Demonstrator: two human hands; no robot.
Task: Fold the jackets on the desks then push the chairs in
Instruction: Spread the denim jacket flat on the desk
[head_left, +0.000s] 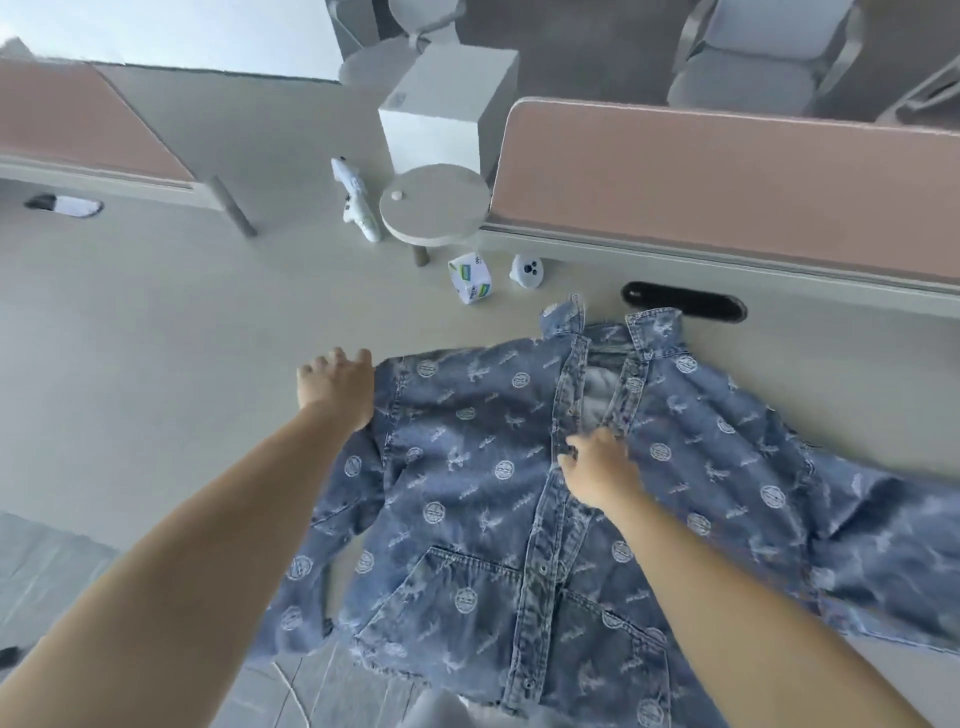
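1. Your blue denim jacket (467, 493), printed all over with white emblems, lies front-up on the right part of the pale grey desk (156, 338). Its collar is toward the far edge, just beside a black oval cable slot (683, 306), and its hem spills over the near edge.
2. Its long axis, collar to hem, runs from far edge to near edge, so a sideways fold would cross it.
3. Your left hand (337, 384) sits at the outer corner of the shoulder on your left. The fingers are bent and close together, but you cannot tell whether they grip cloth or only touch it.
4. Your right hand (597, 467) is on the button placket at the centre line, below the collar. Its fingers curl down and pinch the placket's edge.
5. The left hand is nearer the outer seam. It looks best placed to carry that shoulder inward toward the placket while the right hand anchors the middle.
6. The front gapes slightly under the collar and shows pale lining. One sleeve lies along the body on your left, and the other spreads toward the right edge.
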